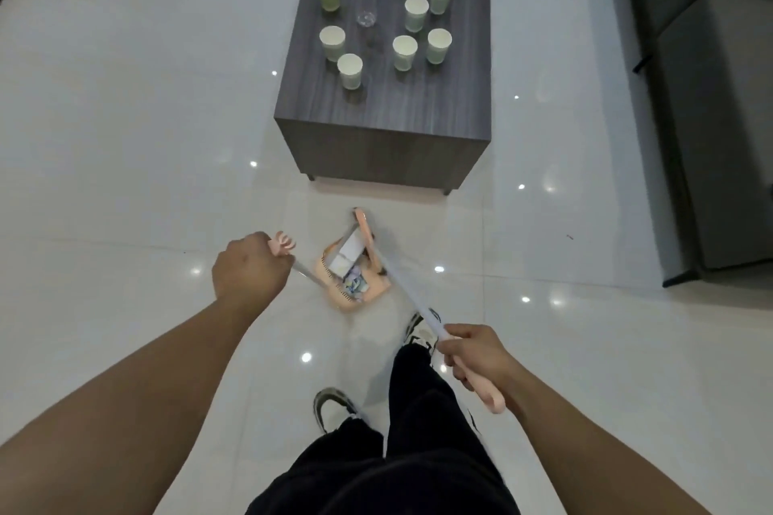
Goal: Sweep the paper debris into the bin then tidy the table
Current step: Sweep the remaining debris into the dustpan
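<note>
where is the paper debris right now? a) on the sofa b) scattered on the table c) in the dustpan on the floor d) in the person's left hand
c: the paper debris lies inside the pink dustpan on the floor in front of the table, which holds only cups.

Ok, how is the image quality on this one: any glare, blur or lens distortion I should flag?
Head view: wide-angle distortion bends the table edges and stretches both forearms; ceiling lights leave small glare spots across the glossy floor; the dustpan and broom handle are smeared by motion blur, so the debris in it is hard to read; the cups look soft but recognisable.
</note>
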### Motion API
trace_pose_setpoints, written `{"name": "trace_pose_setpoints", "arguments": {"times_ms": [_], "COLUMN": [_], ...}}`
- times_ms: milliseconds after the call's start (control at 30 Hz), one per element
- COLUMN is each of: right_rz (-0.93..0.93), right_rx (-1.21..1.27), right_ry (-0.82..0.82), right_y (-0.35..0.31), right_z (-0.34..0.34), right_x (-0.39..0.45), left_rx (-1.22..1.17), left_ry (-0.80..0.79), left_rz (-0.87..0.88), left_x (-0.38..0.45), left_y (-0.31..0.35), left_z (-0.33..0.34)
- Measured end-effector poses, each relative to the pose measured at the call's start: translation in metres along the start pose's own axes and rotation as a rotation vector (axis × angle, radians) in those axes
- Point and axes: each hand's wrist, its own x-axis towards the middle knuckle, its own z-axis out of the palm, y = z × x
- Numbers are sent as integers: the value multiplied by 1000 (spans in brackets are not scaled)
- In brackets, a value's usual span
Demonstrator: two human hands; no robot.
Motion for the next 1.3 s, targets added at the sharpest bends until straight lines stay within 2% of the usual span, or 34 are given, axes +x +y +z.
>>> {"name": "trace_pose_setpoints", "arguments": {"times_ms": [133, 267, 400, 600, 833, 1133, 1300], "right_rz": [-67, -144, -234, -339, -433, -472, -461], "right_rx": [-93, -161, -270, -407, -586, -809, -969], "right_ry": [-22, -9, -7, -104, -272, -585, -779], "right_y": [-6, -30, -69, -131, -202, -278, -282], "right_z": [31, 60, 100, 188, 342, 577, 692], "right_x": [-43, -67, -76, -73, -64, -77, -100], "left_rx": [-110, -273, -404, -561, -727, -658, -572], "left_ry": [24, 128, 224, 399, 669, 922, 1080], "left_rz": [-66, -231, -400, -614, -902, -1312, -1570], "left_x": [-17, -38, -50, -66, -91, -134, -182], "left_y": [-44, -106, -175, -274, -380, -503, -548], "left_z": [-7, -22, -56, -119, -181, -256, -291]}}
